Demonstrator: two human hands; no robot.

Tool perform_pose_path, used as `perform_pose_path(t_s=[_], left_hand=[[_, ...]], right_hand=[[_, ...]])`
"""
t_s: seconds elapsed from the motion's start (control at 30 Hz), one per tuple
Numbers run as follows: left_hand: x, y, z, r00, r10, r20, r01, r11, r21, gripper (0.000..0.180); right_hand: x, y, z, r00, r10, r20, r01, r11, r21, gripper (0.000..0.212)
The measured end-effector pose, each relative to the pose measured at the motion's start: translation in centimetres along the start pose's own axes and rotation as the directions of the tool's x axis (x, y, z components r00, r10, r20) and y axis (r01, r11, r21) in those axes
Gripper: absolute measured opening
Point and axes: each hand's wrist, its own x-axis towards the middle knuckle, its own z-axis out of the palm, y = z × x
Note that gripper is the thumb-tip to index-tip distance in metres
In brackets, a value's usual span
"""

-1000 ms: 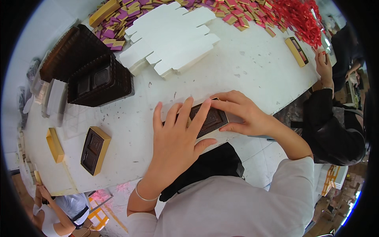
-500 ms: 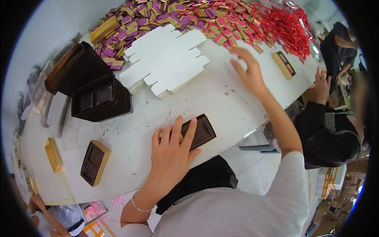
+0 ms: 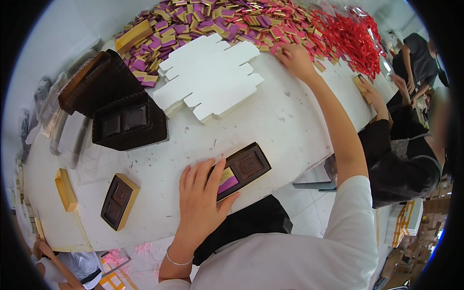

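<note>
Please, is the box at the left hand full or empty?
Partly full: the box holds a purple packet beside a bare compartment.

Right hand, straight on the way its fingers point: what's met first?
Likely the pile of pink and gold pieces, just ahead of the right hand; whether they're touching is hard to tell.

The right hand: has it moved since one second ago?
Yes. Judged against the white stack, the right hand has gone forward, from the dark-lined box to the near edge of the wrapped pieces.

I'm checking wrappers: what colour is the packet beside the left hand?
The packet is purple and gold, best in the head view.
</note>
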Motion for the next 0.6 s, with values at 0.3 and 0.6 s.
perform_pose_path(t_s=[0.3, 0.6], left_hand=[[-0.1, -0.3, 0.1, 1.0, 0.018, -0.021, -0.02, 0.992, -0.123, 0.07], [-0.3, -0.6, 0.1, 0.999, 0.009, -0.03, -0.013, 0.991, -0.136, 0.067]], right_hand=[[-13.7, -15.0, -8.6, 0.714, -0.662, 0.228, 0.538, 0.727, 0.426, 0.044], [-17.4, -17.8, -4.9, 0.864, -0.477, 0.162, 0.307, 0.752, 0.583, 0.024]])
